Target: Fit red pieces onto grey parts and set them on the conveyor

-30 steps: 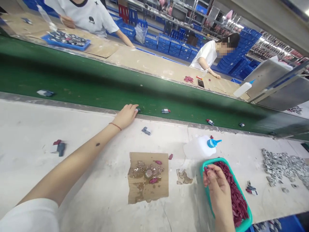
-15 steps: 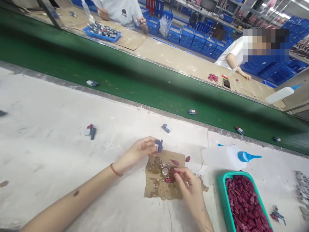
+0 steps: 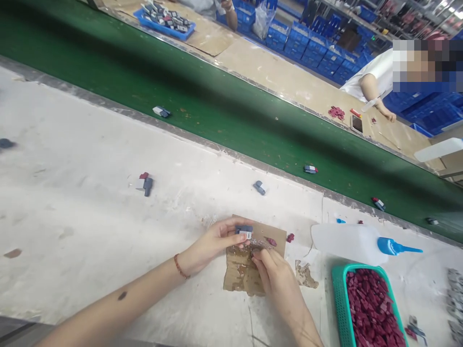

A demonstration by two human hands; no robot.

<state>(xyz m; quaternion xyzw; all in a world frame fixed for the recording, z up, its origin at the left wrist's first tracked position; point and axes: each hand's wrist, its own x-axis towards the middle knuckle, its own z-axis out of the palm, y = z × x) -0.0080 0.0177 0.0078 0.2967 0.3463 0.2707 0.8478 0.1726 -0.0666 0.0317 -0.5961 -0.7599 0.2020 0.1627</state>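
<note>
Since half a second ago, the left hand (image 3: pixel 213 239) has brought a grey piece (image 3: pixel 243 230) a little further over the cardboard (image 3: pixel 265 229), and the right hand (image 3: pixel 284 282) has moved inward, nearer to it. Behind is a large workroom, where blue crates (image 3: pixel 318 50) stand in rows and a co-worker's arm (image 3: pixel 371 87) reaches onto the far worktop (image 3: pixel 275 79). Along it runs a green belt (image 3: pixel 217 111) with a few small assemblies (image 3: pixel 161 112); on this side is the white worktop (image 3: pixel 90 212), stained in places. At its right, a white bottle (image 3: pixel 345 243) lies on its side, just beyond a green basket (image 3: pixel 340 289) full of dark red parts (image 3: pixel 371 306). On the cardboard shines some liquid (image 3: pixel 243 270), perhaps glue, and one loose red part (image 3: pixel 270 241) lies near its right edge. The left hand pinches the grey piece between thumb and fingers; the right hand has its fingertips almost together at the wet patch, but I cannot tell what is between them. I judge that the step in hand is taking or wetting something small there, and the next move calls for a steady left hand and a light right pinch, without smearing.
</note>
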